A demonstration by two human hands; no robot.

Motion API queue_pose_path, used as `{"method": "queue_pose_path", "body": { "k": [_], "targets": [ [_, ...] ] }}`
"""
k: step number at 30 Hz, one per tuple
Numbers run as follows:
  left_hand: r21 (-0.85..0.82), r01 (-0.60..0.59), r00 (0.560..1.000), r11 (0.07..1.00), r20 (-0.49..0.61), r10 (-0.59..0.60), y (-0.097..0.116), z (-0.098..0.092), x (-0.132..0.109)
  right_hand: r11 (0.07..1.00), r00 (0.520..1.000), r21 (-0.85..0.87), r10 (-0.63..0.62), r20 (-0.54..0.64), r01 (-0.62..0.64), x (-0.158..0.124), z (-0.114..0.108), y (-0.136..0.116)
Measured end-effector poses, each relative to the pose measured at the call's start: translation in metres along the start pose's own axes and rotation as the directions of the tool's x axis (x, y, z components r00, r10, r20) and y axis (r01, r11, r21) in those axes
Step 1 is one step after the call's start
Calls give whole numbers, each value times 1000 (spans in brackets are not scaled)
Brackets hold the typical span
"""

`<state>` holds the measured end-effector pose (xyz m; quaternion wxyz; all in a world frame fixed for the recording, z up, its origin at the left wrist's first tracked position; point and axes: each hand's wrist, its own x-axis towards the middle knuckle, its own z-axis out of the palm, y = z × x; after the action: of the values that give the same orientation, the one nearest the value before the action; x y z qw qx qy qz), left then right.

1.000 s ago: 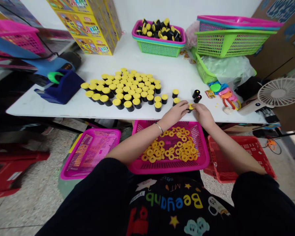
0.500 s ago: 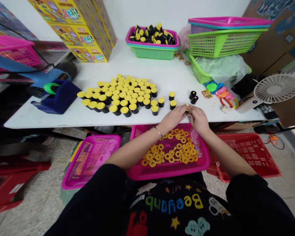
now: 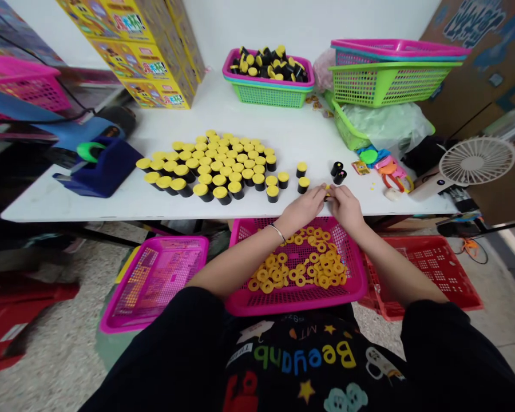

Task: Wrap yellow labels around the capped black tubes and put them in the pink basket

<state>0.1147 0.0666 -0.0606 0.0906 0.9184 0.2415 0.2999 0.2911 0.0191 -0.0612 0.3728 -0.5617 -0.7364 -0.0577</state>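
Near the table's front edge my left hand [image 3: 304,209] and my right hand [image 3: 345,205] meet, fingers closed around a small black cylinder with a yellow top [image 3: 328,191]. Most of that piece is hidden by my fingers. Just beyond them lie two black cylinders [image 3: 338,171] without yellow caps. To the left, a few yellow-capped black cylinders [image 3: 302,185] stand apart from a large upright cluster of the same pieces [image 3: 223,166]. Below my forearms, a pink basket [image 3: 292,306] holds loose yellow rings [image 3: 326,269].
A basket stack [image 3: 268,94] full of capped cylinders stands at the back. Yellow boxes [image 3: 154,68] and a blue tape dispenser [image 3: 103,169] are on the left. Green and pink baskets [image 3: 395,80], colourful bands [image 3: 390,166] and a small fan [image 3: 476,160] stand on the right.
The view has shifted slightly. Both hands stay together at the same spot, still closed around the yellow-topped cylinder, and the standing pieces have not moved.
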Motion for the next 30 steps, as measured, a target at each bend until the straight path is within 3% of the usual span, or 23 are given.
{"method": "queue_pose_path", "body": {
  "k": [5, 11, 15, 18, 21, 23, 26, 30],
  "targets": [
    [-8, 73, 995, 997, -73, -74, -2, 5, -4, 997, 995, 53, 50, 85, -55, 30, 19, -10],
    [-93, 181, 979, 979, -75, -188, -2, 7, -3, 975, 986, 220, -4, 167, -33, 51, 28, -19],
    [-7, 128, 987, 992, -99, -128, -2, 10, -6, 986, 995, 141, 90, -34, -85, 41, 11, 5],
    [40, 88, 987, 995, -141, -81, -5, 13, -7, 966, 949, 36, 260, -177, -258, 40, -1, 34],
    [76, 34, 986, 996, -165, -21, -8, 16, -6, 900, 903, 93, 429, -28, -425, 52, 0, 55],
    [92, 14, 985, 996, -173, 2, -9, 16, -5, 877, 882, 95, 465, 78, -471, 63, 4, 60],
    [76, 27, 986, 997, -167, -14, -7, 13, -3, 883, 883, 93, 444, 150, -460, 70, 7, 54],
    [-27, 36, 995, 999, -94, -38, -1, 3, 0, 907, 912, 201, 313, 266, -370, 58, -1, 45]
  ]
}}
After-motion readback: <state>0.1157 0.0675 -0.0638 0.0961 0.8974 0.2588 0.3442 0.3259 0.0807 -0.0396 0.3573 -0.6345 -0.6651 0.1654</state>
